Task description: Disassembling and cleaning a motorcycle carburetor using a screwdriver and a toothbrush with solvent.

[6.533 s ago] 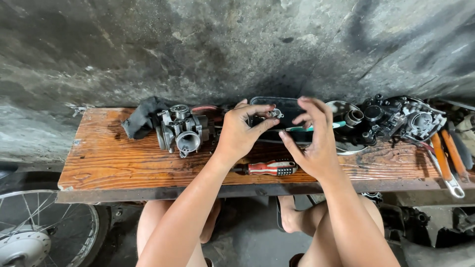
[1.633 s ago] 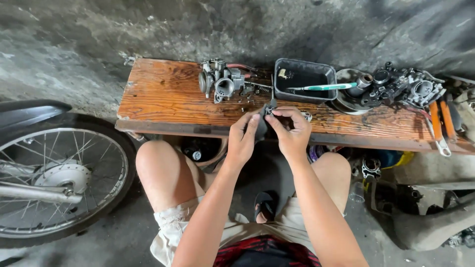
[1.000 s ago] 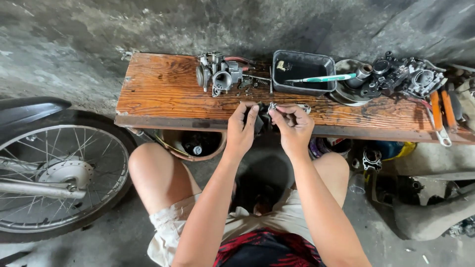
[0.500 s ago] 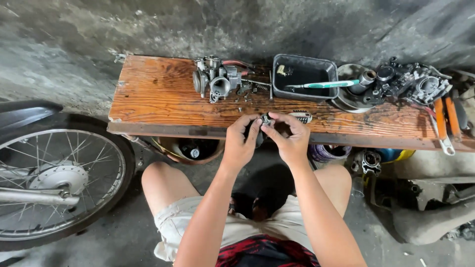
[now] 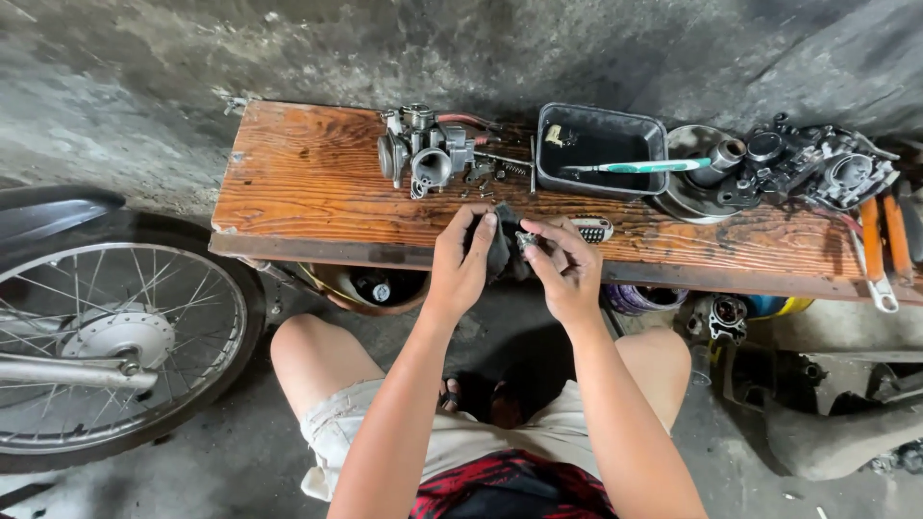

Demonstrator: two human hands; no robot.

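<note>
My left hand (image 5: pixel 463 261) grips a dark rag (image 5: pixel 500 252) just above the front edge of the wooden bench (image 5: pixel 308 192). My right hand (image 5: pixel 567 271) pinches a small metal part (image 5: pixel 526 238) against that rag. Both hands meet over the bench's near edge, between my knees. A grey carburetor (image 5: pixel 423 152) stands on the bench behind my left hand, with small loose parts and a spring (image 5: pixel 500 168) beside it. A screwdriver handle (image 5: pixel 593 229) lies on the bench just past my right hand.
A black tray (image 5: pixel 601 144) holds a teal toothbrush (image 5: pixel 639 166). Right of it lie a metal bowl (image 5: pixel 687 197), more carburetor bodies (image 5: pixel 817 168), orange-handled tools (image 5: pixel 880 235) and a wrench. A motorcycle wheel (image 5: pixel 106 346) stands at the left; a rough concrete wall lies behind the bench.
My hands came off the bench top toward me, and both stay on the small part and rag near the bench's front edge. The view has shifted a little.
</note>
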